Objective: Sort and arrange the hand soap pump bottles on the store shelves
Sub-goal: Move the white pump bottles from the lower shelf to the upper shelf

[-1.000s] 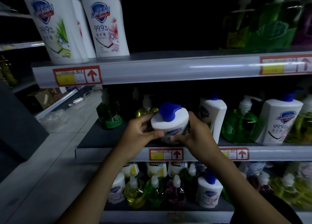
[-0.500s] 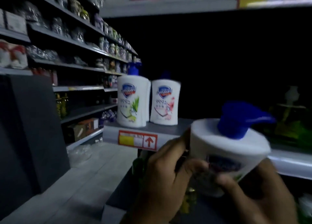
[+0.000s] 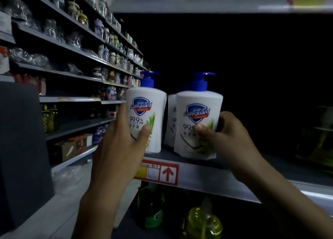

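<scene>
Grey aisle shelving (image 3: 72,45), crowded with small jars and bottles too blurred for me to name, runs away at the far left of my remote feed. Nearer, the person's left hand (image 3: 119,148) grips the left pump bottle (image 3: 146,116), thumb pressed across its green-leaf label and fingers curled round its left side. That white bottle, topped with a blue pump, stands upright at the near left corner of the middle shelf (image 3: 216,181). Under it, on the shelf's front strip, I see a price tag (image 3: 159,172) with a red arrow pointing up, and lower still a green bottle (image 3: 151,208) in the dim tier below. Between the two held bottles and farther back sits a rear bottle (image 3: 171,123), white too and mostly hidden. Next comes the right pump bottle (image 3: 198,123), with the same white body, blue pump and shield logo, leaning slightly at the shelf's near edge; I cannot tell whether its base sits flat. A yellow bottle (image 3: 205,224) shows beneath it. The right hand (image 3: 228,136) is clamped on that right bottle, thumb on the front label, fingers round the right side. An upper shelf (image 3: 270,4) spans the top, and the far right lies in darkness
</scene>
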Action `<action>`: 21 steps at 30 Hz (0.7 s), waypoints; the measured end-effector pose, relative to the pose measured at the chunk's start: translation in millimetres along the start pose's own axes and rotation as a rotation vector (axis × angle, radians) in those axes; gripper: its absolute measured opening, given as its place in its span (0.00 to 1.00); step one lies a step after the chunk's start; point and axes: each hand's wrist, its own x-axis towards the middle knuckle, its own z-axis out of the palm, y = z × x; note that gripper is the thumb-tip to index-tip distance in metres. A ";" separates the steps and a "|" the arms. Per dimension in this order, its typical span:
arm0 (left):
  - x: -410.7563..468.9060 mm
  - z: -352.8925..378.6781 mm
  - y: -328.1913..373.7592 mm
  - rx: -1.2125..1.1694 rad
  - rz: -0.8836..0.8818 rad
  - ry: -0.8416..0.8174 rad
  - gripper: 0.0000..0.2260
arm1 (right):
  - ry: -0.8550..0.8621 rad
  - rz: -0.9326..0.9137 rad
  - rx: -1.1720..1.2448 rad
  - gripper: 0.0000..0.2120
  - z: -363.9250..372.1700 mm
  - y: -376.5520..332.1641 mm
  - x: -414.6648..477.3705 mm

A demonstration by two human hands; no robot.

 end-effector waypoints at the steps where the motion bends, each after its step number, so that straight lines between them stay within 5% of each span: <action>1: -0.1 2.0 -4.9 0.007 -0.004 -0.022 0.31 | -0.022 0.022 -0.002 0.14 1.2 1.8 1.8; 13: -3.7 10.9 -11.9 0.122 -0.005 -0.025 0.31 | -0.379 0.093 -0.061 0.28 2.1 5.0 12.9; 21: -7.0 13.5 -4.5 0.200 -0.090 -0.034 0.30 | -0.437 0.082 -0.213 0.22 6.7 3.0 14.6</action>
